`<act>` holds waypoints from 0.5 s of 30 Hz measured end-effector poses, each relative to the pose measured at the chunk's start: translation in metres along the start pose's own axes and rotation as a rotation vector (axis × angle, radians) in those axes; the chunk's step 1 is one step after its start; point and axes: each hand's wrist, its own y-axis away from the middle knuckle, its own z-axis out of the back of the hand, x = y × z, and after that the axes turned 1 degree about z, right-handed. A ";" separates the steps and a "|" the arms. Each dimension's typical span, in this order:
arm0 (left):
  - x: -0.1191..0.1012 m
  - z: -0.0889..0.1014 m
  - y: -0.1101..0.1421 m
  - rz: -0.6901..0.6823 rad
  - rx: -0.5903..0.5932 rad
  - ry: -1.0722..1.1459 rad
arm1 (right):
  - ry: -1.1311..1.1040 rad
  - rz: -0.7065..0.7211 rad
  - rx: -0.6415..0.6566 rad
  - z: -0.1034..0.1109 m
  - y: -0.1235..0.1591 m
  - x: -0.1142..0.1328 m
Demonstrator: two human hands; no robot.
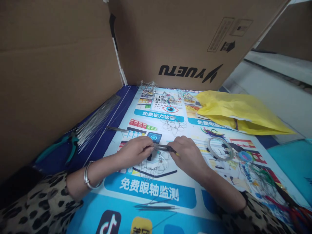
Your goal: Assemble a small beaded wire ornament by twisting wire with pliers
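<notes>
My right hand (186,154) is wrapped round a pair of needle-nose pliers (165,148) with a yellow handle, its jaws pointing left. At the jaw tips, my left hand (137,149) is closed in a pinch on a piece of thin bent wire (152,167). That wire spreads in flower-like loops below both hands, over the printed sheet. The exact spot where jaws, fingers and wire meet is partly hidden by the fingers. Just beyond the hands lies another looped wire shape (173,125).
Cardboard walls (170,39) stand at the back and left. Straight wires (97,120) and teal-handled pliers (70,146) lie left. At right are a yellow bag (234,104), a roll of clear tape (220,149) and tangled coloured wires (265,178). Dark rods (156,207) lie in front.
</notes>
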 end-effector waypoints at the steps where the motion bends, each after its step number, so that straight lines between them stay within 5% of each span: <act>1: -0.001 0.000 0.000 0.004 0.002 -0.005 | -0.006 0.009 0.001 0.000 -0.001 0.001; 15: -0.001 0.012 -0.003 -0.010 0.077 0.107 | 0.009 -0.063 0.034 -0.007 0.001 0.003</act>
